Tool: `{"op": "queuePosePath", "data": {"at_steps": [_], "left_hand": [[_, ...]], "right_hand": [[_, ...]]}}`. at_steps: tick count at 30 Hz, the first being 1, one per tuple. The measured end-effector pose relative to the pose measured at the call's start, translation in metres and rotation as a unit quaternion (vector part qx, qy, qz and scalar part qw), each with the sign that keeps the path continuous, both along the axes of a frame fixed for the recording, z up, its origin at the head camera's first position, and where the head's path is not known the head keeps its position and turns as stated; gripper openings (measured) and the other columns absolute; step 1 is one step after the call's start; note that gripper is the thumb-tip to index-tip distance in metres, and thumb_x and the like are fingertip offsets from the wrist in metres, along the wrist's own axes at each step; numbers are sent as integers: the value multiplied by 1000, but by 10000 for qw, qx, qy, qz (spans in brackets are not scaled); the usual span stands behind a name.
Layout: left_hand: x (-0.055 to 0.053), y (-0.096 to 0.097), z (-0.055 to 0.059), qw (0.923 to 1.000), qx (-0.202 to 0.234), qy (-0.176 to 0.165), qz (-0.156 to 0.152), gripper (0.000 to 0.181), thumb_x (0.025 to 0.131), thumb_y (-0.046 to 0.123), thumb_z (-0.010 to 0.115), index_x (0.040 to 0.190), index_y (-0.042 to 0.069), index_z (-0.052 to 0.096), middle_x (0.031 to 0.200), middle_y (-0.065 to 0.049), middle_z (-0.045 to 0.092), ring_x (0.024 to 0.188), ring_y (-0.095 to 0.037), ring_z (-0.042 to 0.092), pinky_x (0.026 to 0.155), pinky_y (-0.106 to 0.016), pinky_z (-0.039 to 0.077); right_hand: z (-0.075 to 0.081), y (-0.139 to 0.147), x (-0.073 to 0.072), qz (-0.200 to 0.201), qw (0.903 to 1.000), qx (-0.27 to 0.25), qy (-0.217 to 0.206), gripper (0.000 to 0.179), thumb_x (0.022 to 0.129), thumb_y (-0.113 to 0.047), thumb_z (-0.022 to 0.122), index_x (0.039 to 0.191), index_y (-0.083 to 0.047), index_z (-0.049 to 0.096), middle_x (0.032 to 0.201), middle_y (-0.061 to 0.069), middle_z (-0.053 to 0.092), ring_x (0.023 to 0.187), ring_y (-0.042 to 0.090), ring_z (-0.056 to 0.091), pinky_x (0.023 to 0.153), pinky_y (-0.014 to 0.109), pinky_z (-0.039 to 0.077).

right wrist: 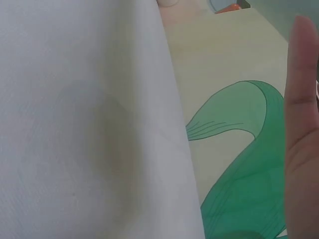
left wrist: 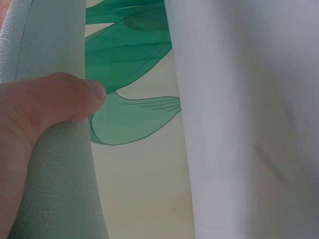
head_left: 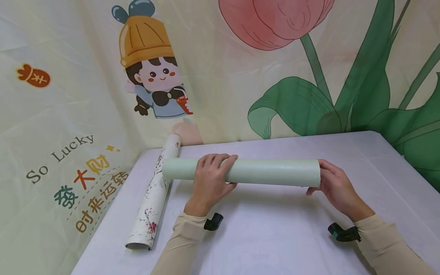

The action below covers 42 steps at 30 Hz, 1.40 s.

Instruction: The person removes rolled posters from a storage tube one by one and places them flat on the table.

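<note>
A pale green roll of what looks like wallpaper [head_left: 275,172] is held level above the white-covered table. My left hand [head_left: 211,179] grips it left of its middle, with fingers over the top and the thumb [left wrist: 75,97] along the near side, pressed to the finely textured surface in the left wrist view. At the roll's right end is my right hand [head_left: 337,187]; its fingers reach behind the end and the thumb lies low beside it. The right wrist view has that thumb [right wrist: 301,99] straight, its tip overlapping the roll [right wrist: 294,12].
A white roll with red blossoms and dark branches [head_left: 156,198] lies lengthwise at the table's left, just under the green roll's left end. The table [head_left: 261,233] wears a white cloth. Behind hangs a printed curtain [head_left: 213,76] with a tulip and a cartoon figure.
</note>
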<state>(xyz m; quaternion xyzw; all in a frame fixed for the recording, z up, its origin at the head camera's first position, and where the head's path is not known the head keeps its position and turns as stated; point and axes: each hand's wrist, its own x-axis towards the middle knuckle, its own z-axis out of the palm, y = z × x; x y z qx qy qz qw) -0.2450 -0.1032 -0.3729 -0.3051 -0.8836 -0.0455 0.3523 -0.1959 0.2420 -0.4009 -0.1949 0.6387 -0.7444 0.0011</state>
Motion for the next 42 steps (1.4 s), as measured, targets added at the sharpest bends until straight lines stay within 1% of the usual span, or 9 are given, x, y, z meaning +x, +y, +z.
{"op": "queuePosePath", "data": {"at_steps": [3, 7, 11, 14, 19, 23, 32, 37, 42], "left_hand": [[0, 2, 1, 9999, 30, 84, -58, 71, 62, 44, 79, 125, 24, 55, 111, 2, 57, 103, -24, 50, 94, -43, 35], [1, 4, 0, 9998, 13, 138, -123, 69, 61, 42, 79, 124, 23, 55, 111, 3, 57, 102, -23, 50, 94, -43, 35], [2, 7, 0, 9998, -47, 133, -163, 71, 61, 43, 80, 124, 23, 55, 111, 3, 57, 103, -23, 50, 94, -43, 35], [3, 7, 0, 9998, -65, 110, -161, 72, 60, 43, 81, 125, 23, 55, 112, 2, 57, 103, -23, 50, 94, -43, 35], [4, 5, -3, 9999, -37, 81, -140, 72, 60, 42, 81, 124, 23, 55, 111, 2, 57, 102, -24, 51, 93, -43, 36], [4, 4, -4, 9998, -6, 99, -172, 71, 60, 42, 80, 124, 23, 55, 111, 1, 57, 102, -24, 51, 94, -43, 35], [-1, 1, -7, 9999, -37, 91, -63, 72, 60, 43, 80, 124, 22, 55, 111, 2, 57, 102, -24, 51, 93, -43, 36], [-2, -2, -7, 10000, -45, 3, 13, 72, 61, 44, 80, 125, 22, 55, 112, 2, 57, 103, -24, 50, 94, -43, 35], [-2, -4, -6, 10000, -26, 17, 17, 72, 61, 45, 80, 124, 22, 55, 112, 1, 57, 104, -24, 50, 94, -43, 35]], "right_hand": [[-1, 0, 1, -175, 9994, 294, 111, 33, 99, -20, 44, 123, 3, 45, 112, 18, 50, 81, 26, 59, 57, 40, 53], [-2, 0, 2, -426, 9973, 590, 16, 30, 96, -19, 50, 117, 2, 48, 105, 18, 52, 72, 23, 57, 49, 36, 49], [-3, -1, 2, -696, 9938, 847, -175, 27, 93, -17, 56, 112, 1, 51, 105, 15, 54, 69, 22, 54, 48, 36, 47], [-4, -3, 2, -774, 9922, 936, -272, 27, 92, -15, 59, 112, 1, 51, 103, 14, 55, 69, 23, 54, 49, 35, 48], [-6, -6, 4, -778, 9914, 1032, -211, 30, 92, -15, 59, 115, 1, 50, 103, 13, 56, 69, 24, 54, 50, 36, 49], [-6, -7, 4, -873, 9895, 1134, -213, 30, 92, -16, 58, 115, 0, 50, 103, 13, 56, 68, 24, 54, 51, 36, 49], [-4, -6, 3, -1017, 9829, 1508, -303, 29, 93, -10, 55, 120, -1, 50, 103, 20, 54, 71, 28, 55, 54, 37, 51], [-5, -3, -1, -1061, 9826, 1494, -294, 27, 92, -4, 53, 119, -1, 51, 100, 21, 55, 72, 28, 56, 54, 37, 51], [-5, 0, -2, -1096, 9818, 1529, -255, 30, 92, -5, 53, 122, 0, 50, 102, 21, 56, 72, 28, 56, 56, 37, 52]]}}
